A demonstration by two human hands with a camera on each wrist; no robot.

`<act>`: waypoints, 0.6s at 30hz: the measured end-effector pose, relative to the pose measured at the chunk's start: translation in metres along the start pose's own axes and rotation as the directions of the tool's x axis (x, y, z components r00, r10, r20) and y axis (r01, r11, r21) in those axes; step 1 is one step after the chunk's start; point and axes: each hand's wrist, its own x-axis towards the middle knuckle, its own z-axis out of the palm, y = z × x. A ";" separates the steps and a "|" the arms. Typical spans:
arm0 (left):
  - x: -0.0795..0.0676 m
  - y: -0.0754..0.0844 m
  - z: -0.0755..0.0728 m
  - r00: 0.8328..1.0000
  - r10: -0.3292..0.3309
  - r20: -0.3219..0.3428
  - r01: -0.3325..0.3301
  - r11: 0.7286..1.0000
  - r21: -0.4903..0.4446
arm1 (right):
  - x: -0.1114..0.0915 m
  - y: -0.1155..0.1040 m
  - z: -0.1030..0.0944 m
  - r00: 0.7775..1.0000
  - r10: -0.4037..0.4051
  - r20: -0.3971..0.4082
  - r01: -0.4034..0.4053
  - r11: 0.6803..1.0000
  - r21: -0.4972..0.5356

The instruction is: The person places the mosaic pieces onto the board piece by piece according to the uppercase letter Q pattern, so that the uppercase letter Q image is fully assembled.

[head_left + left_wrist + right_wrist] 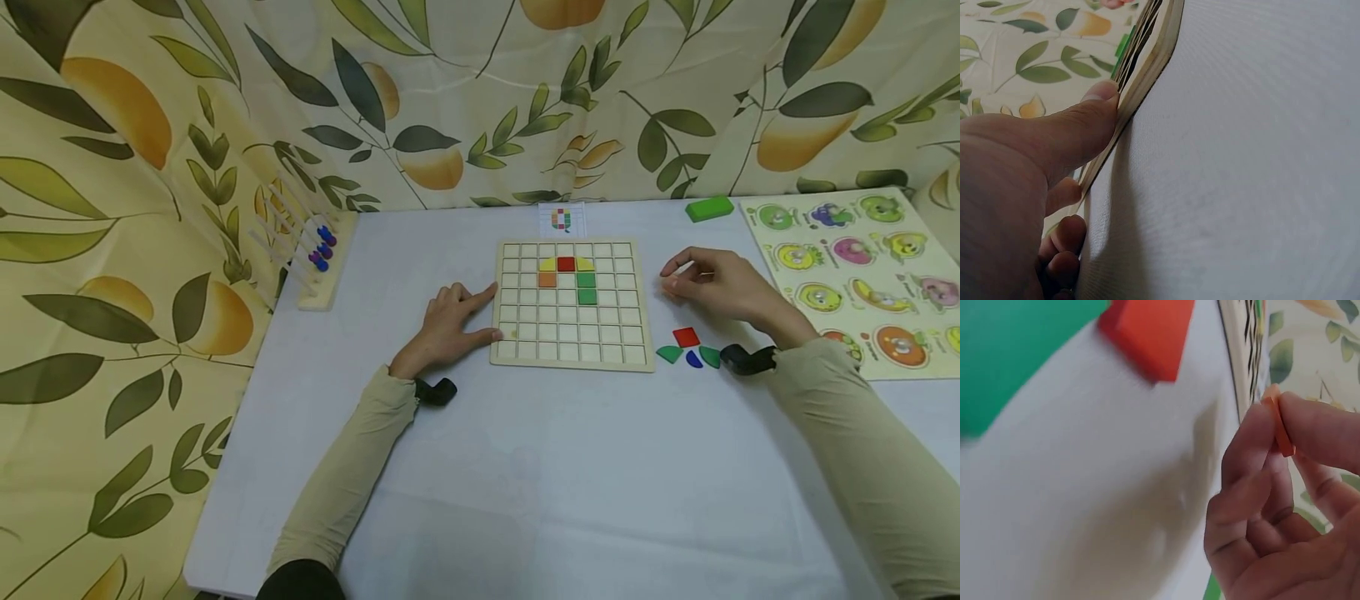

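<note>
The right hand (pixel 712 283) pinches an orange tile (pixel 1282 430) between its fingers (pixel 1249 442) above the counter (pixel 525 467), right of the board (pixel 566 317), whose left edge the left hand (pixel 450 321) touches, thumb and forefinger spread.

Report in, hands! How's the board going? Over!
Left hand touching board at its left edge. Right hand pinching orange tile, clear of board. Board partly filled. Nothing seen between right hand and board.
</note>
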 end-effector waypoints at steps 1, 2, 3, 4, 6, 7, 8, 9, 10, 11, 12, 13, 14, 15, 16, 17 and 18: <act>0.000 0.000 0.000 1.000 0.001 -0.001 -0.001 1.000 0.001 | 0.001 -0.002 0.001 1.000 -0.004 -0.011 0.004 1.000 0.006; 0.000 0.000 0.000 1.000 0.002 -0.002 -0.002 1.000 0.001 | 0.002 -0.005 0.002 1.000 -0.007 -0.022 0.007 1.000 0.011; 0.000 0.000 0.000 1.000 0.002 -0.001 -0.002 1.000 0.002 | 0.002 -0.006 0.003 1.000 -0.009 -0.026 0.010 1.000 0.022; 0.000 0.000 0.000 1.000 0.001 -0.001 -0.001 1.000 0.002 | 0.003 -0.008 0.004 0.999 -0.014 -0.032 0.015 0.999 0.031; 0.001 0.001 0.000 1.000 -0.001 0.001 0.001 1.000 0.000 | 0.004 -0.013 0.006 0.999 -0.019 -0.034 0.021 0.998 0.054; 0.001 0.001 0.000 1.000 -0.002 0.002 0.002 1.000 -0.001 | 0.005 -0.015 0.007 0.999 -0.022 -0.032 0.024 0.998 0.065; 0.001 0.001 0.000 1.000 -0.004 0.005 0.004 1.000 -0.001 | 0.005 -0.017 0.009 0.999 -0.023 -0.027 0.025 0.997 0.075; 0.001 0.001 0.000 1.000 -0.006 0.007 0.006 1.000 0.000 | 0.006 -0.020 0.010 0.999 -0.025 -0.023 0.027 0.996 0.088; 0.001 0.001 0.000 1.000 -0.009 0.008 0.009 1.000 -0.001 | 0.007 -0.022 0.012 0.999 -0.026 -0.025 0.029 0.995 0.096; 0.001 0.001 0.000 1.000 -0.011 0.010 0.011 1.000 0.000 | 0.008 -0.025 0.014 0.999 -0.027 -0.027 0.030 0.994 0.105; 0.001 0.001 0.000 1.000 -0.012 0.011 0.012 1.000 0.001 | 0.009 -0.028 0.016 0.999 -0.030 -0.030 0.034 0.993 0.112; 0.001 0.001 0.000 1.000 -0.014 0.012 0.014 1.000 0.002 | 0.010 -0.031 0.018 0.999 -0.037 -0.035 0.041 0.992 0.119; 0.000 0.001 0.000 1.000 -0.015 0.013 0.015 1.000 0.004 | 0.011 -0.034 0.021 0.998 -0.043 -0.039 0.048 0.991 0.126; 0.000 0.001 0.000 1.000 -0.016 0.014 0.016 1.000 0.006 | 0.012 -0.037 0.023 0.998 -0.051 -0.044 0.057 0.989 0.133; 0.000 0.001 0.000 1.000 -0.016 0.014 0.016 1.000 0.007 | 0.013 -0.040 0.025 0.997 -0.061 -0.048 0.067 0.988 0.137; 0.000 0.001 0.000 1.000 -0.016 0.015 0.016 1.000 0.009 | 0.014 -0.043 0.028 0.996 -0.073 -0.048 0.079 0.987 0.143; 0.000 0.000 0.000 1.000 -0.016 0.015 0.015 1.000 0.010 | 0.016 -0.046 0.030 0.995 -0.085 -0.051 0.092 0.985 0.148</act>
